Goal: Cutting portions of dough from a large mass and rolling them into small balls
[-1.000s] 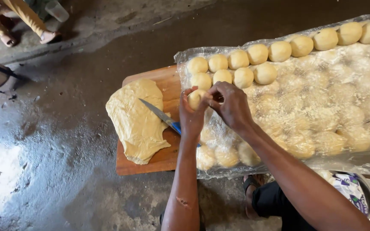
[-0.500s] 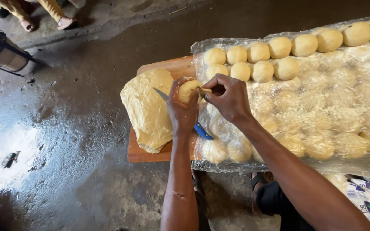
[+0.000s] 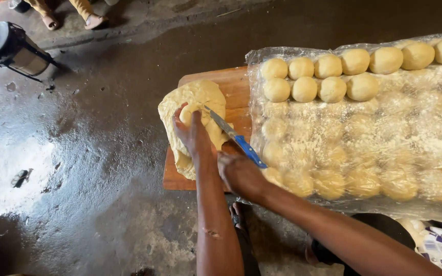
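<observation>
**Knife at the dough slab**

Clear plastic sheet veils floured dough balls — its right edge cut off. Left hand clamps a lump on the dough slab; right hand grips the blue-handled knife — fingers hidden.

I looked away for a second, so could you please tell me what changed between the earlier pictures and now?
The left hand moved left from the plastic-covered tray of round dough balls onto the large pale dough mass. The right hand dropped back beside the blue-handled knife. The ball held earlier is gone from the hands. The wooden cutting board stayed put.
</observation>
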